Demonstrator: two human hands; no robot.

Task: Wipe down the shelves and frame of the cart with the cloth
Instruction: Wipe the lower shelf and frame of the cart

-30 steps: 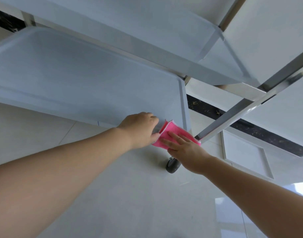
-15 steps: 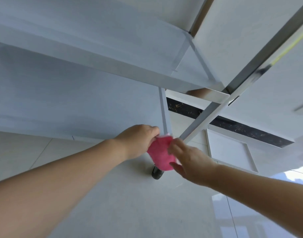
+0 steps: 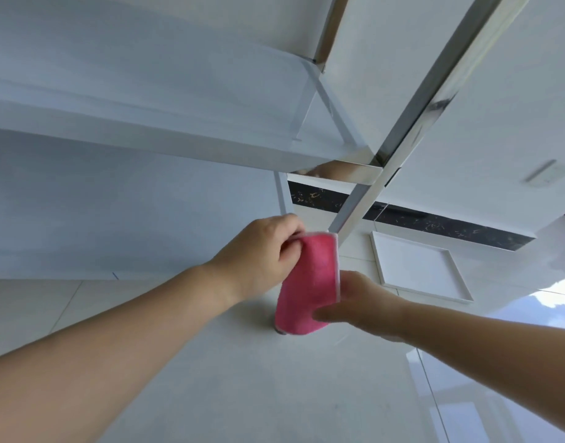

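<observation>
Both hands grip the pink cloth (image 3: 306, 282) off the lower shelf (image 3: 130, 212); chrome frame post (image 3: 418, 113) looks unwiped yet.

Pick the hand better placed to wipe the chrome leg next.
Left, probably. The left hand pinches the top of the pink cloth, whose upper edge lies right beside the chrome leg. The right hand only supports the cloth's lower end, farther from the leg.
</observation>
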